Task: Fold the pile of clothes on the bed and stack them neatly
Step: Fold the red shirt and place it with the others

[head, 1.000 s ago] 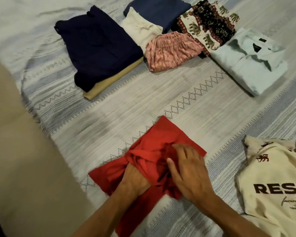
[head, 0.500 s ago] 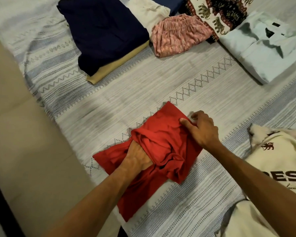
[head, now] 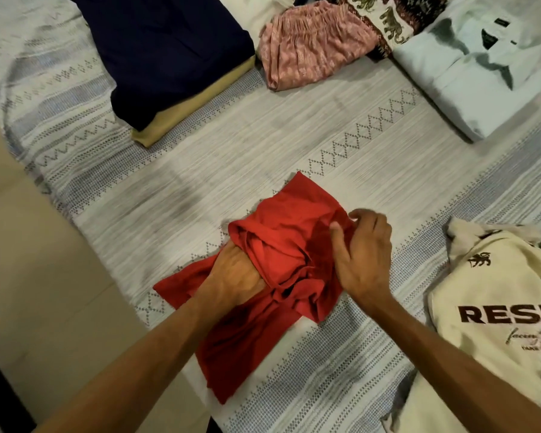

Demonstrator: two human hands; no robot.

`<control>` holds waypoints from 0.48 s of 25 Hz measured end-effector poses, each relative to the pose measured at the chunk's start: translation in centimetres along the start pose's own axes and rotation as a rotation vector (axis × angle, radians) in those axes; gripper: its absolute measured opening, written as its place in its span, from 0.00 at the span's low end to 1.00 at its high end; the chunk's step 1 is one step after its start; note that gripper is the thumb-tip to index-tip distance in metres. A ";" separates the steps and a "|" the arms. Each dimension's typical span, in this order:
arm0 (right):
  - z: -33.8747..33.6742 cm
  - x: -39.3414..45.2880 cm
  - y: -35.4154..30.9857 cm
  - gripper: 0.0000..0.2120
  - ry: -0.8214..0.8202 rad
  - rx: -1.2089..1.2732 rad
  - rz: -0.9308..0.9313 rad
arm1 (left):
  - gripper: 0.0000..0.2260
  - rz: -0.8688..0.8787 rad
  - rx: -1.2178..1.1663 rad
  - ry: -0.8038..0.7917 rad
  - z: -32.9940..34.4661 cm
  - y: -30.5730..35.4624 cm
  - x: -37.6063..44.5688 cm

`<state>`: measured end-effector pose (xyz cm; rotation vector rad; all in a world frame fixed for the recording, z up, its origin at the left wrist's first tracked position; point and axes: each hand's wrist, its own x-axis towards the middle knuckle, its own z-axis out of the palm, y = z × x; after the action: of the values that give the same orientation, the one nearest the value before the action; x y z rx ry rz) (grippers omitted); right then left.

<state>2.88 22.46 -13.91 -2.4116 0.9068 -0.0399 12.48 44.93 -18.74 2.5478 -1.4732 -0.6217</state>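
Working the red garment (head: 281, 245) near the front edge of the bed (head: 263, 145), half bunched, half spread flat on the striped cover. Left hand (head: 235, 276) plunged into the folds, knuckles up, fingertips buried under a rolled ridge of red cloth; fingers hidden, so cannot tell whether curling round the fabric or simply pressing inside it. Right hand (head: 364, 248) coming in from the other side, thumb and bent fingers pinching the garment's right edge, palm hovering over the cloth. Hands sitting close together but not touching, a hump of red between them. Lower part of the garment trailing flat toward the near edge under the left forearm.

Lying to the right, well apart from the red piece, a cream printed shirt (head: 497, 295), crumpled and unfolded. Lining up along the far side, already folded: a navy garment (head: 169, 54) resting on a tan garment (head: 194, 104), a pink patterned piece (head: 310, 51) just beside them, an elephant-print cloth (head: 388, 17) behind that, and a pale collared shirt (head: 469, 79) at far right.
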 end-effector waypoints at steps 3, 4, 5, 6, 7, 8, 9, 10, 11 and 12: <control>1.1 -8.3 -0.7 0.29 -0.282 -0.218 -0.074 | 0.22 -0.014 0.065 0.044 0.2 -1.6 -2.3; 2.1 -9.8 -0.5 0.27 -0.314 -0.270 -0.088 | 0.23 -0.036 0.090 0.027 0.1 -1.9 -2.9; 2.8 -10.5 -0.4 0.23 -0.324 -0.275 -0.064 | 0.23 -0.058 0.097 -0.016 0.3 -2.2 -3.4; 3.2 -10.6 -0.4 0.17 -0.305 -0.242 -0.028 | 0.23 -0.079 0.072 -0.056 0.2 -2.2 -3.7; 3.2 -10.5 -0.6 0.13 -0.262 -0.196 -0.002 | 0.23 -0.072 0.068 -0.026 0.4 -2.5 -4.2; 3.0 -10.3 -0.8 0.10 -0.194 -0.141 0.002 | 0.22 -0.051 0.065 0.006 0.3 -2.7 -4.4; 2.7 -10.2 -1.3 0.08 -0.119 -0.090 -0.013 | 0.21 -0.042 0.060 0.042 0.2 -3.0 -4.6; 2.8 -10.5 -1.9 0.07 -0.073 -0.054 -0.046 | 0.18 -0.039 0.048 0.090 -0.3 -3.0 -4.9; 3.2 -11.1 -2.4 0.08 -0.074 -0.067 -0.117 | 0.15 -0.054 0.026 0.173 -0.7 -3.0 -5.1; 3.8 -11.9 -3.0 0.13 -0.108 -0.142 -0.215 | 0.11 -0.089 -0.008 0.264 -1.1 -2.9 -5.3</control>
<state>-3.70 33.51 -13.63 -2.6060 0.6175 0.0760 12.96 50.82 -17.13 2.5806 -1.2723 -0.2858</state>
